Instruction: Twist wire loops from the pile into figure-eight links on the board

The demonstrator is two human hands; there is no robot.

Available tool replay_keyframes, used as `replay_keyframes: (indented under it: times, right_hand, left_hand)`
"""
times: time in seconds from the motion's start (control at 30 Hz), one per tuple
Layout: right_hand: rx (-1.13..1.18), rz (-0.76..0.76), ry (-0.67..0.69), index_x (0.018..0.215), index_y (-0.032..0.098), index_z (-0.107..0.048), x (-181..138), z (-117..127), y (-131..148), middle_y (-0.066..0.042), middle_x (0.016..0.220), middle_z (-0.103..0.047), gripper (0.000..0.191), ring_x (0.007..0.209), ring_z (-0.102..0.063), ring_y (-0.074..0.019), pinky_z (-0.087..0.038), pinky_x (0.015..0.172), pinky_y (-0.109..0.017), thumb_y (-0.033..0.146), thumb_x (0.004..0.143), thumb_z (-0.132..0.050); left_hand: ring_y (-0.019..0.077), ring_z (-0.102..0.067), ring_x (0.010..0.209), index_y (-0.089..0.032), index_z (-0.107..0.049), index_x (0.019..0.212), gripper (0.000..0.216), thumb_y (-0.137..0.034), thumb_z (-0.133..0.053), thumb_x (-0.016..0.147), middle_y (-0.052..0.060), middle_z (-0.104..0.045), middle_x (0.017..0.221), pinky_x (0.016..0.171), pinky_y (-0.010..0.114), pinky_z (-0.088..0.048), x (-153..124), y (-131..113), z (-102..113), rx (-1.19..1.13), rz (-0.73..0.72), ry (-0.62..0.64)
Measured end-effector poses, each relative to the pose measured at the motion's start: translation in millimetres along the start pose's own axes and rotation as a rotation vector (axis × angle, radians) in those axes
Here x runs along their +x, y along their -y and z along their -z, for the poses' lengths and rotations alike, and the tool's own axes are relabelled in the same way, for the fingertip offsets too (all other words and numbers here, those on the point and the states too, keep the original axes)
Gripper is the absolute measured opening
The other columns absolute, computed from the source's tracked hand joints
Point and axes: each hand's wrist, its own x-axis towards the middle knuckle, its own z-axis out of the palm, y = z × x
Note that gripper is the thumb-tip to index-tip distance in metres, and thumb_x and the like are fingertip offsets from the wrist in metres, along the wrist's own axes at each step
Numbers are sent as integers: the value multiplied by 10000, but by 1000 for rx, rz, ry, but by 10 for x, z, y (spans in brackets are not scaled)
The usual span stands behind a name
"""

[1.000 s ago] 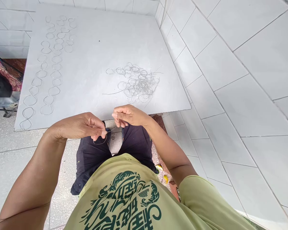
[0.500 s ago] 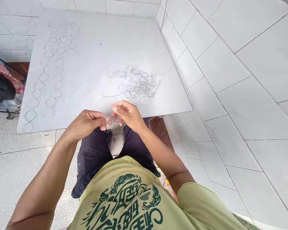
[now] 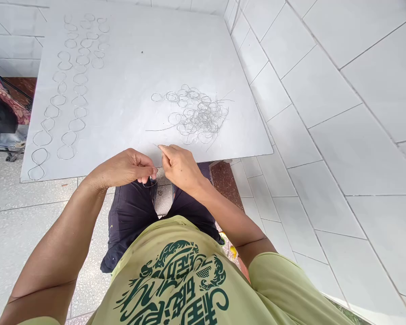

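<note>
At the front edge of the white board, my left hand [image 3: 130, 168] pinches a thin wire [image 3: 150, 184], whose curved loop hangs below the fingertips. Beside it on the right, my right hand [image 3: 181, 168] is closed, thumb against forefinger, with a short wire end poking out past the fingertip. Whether both hands hold the same wire I cannot tell. Beyond my right hand lies a tangled pile of looped wires [image 3: 203, 115], with some straight ends sticking out. Figure-eight wire pieces [image 3: 66, 151] lie in columns along the board's left side.
The white board [image 3: 128, 81] reaches to a tiled wall [image 3: 325, 135] on the right and another behind. Dark cloth and a metal frame [image 3: 11, 155] stand off its left edge. My legs [image 3: 130, 221] are under the front edge.
My right hand has turned palm-down and its fingers have closed. More of the wire loop shows below my left fingertips. The view has shifted slightly.
</note>
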Motion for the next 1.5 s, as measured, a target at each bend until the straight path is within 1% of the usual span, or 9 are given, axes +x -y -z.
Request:
replay_keyframes:
  times: [0.2,0.37,0.5,0.63,0.87,1.03,1.27,1.4,1.5]
  right_hand:
    - [377,-236,-123,1277,173,-723,80,-50,-106,16,746,-670,293,612,-581,-130,-522,707,-289,240,1058,-539]
    - [637,-251,-201,1315,227,-661,82,-152,-112,36,749,-657,313,600,-548,-116,-497,623,-260,403,1069,-578]
    - [744,-263,-208,1280,227,-660,104,-184,-67,16,807,-666,318,650,-572,-114,-522,669,-259,453,1066,-591]
    - [650,-272,-200,1228,229,-710,119,-197,-71,11,798,-644,263,679,-576,-131,-538,702,-276,377,1051,-583]
    - [323,-113,-156,1225,204,-788,75,-143,-151,-11,817,-665,335,718,-568,-149,-505,757,-302,188,983,-557]
    - [355,-70,-44,1304,211,-770,103,-59,-217,2,809,-664,361,628,-478,-126,-463,693,-291,227,1021,-547]
    - [325,-7,95,1332,202,-775,141,21,-267,16,816,-693,514,672,-516,-119,-442,697,-260,91,898,-522]
    - [217,70,114,1222,193,-817,174,102,-250,2,850,-714,480,731,-567,-127,-441,740,-272,44,871,-526]
    - [264,48,123,1248,222,-787,184,167,-238,20,805,-677,400,697,-555,-125,-453,721,-270,107,954,-542]
  left_hand:
    - [139,-547,616,-215,-835,767,224,-438,-853,757,10,-609,594,605,256,-442,11,87,-222,-348,-88,-401]
    - [125,-534,642,-201,-835,772,251,-414,-940,689,32,-693,727,655,275,-464,103,244,-496,-672,-165,-608]
    - [126,-546,655,-214,-824,767,235,-421,-926,722,23,-710,746,689,286,-473,129,294,-558,-670,-180,-690]
    - [148,-569,663,-213,-797,735,259,-452,-893,756,9,-669,671,721,305,-485,104,275,-519,-514,-160,-686]
    - [133,-537,597,-210,-782,674,263,-440,-871,764,5,-635,596,651,290,-440,59,244,-394,-374,-91,-546]
    - [125,-507,593,-204,-824,738,240,-433,-895,724,21,-667,633,617,278,-409,27,232,-290,-382,-45,-461]
    - [132,-498,558,-193,-812,707,264,-439,-903,685,7,-585,537,587,276,-430,46,209,-159,-314,-16,-338]
    - [127,-493,551,-193,-804,684,256,-426,-910,669,7,-579,532,581,274,-426,63,198,-152,-330,2,-301]
    - [120,-487,563,-188,-813,698,253,-415,-921,670,13,-602,561,586,272,-412,61,189,-187,-368,-15,-325]
